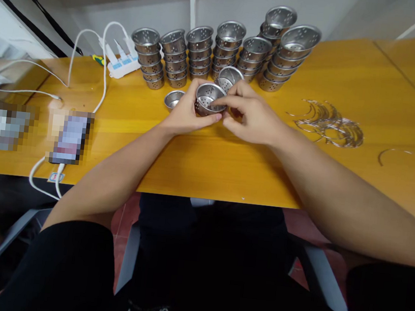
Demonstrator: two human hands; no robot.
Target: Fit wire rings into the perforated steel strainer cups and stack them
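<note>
Over the wooden table, my left hand (187, 111) is closed around the side of a small perforated metal cup (206, 105), its open mouth tilted up towards me. My right hand (251, 111) meets the same cup from the other side, index finger reaching over the rim into it and thumb outside near the wall. Whether those fingers also hold something thin cannot be made out. Just behind my hands a second perforated cup (231, 75) stands tilted, partly covered by my right hand. Left of my left hand lies another small cup (172, 98).
Several stacks of perforated cups (199, 51) line the table's back. Curved metal wires (334, 127) lie in a heap at right, with a single wire (393, 151) beyond. A phone (71, 138), white cables and a power strip (125, 65) occupy the left side.
</note>
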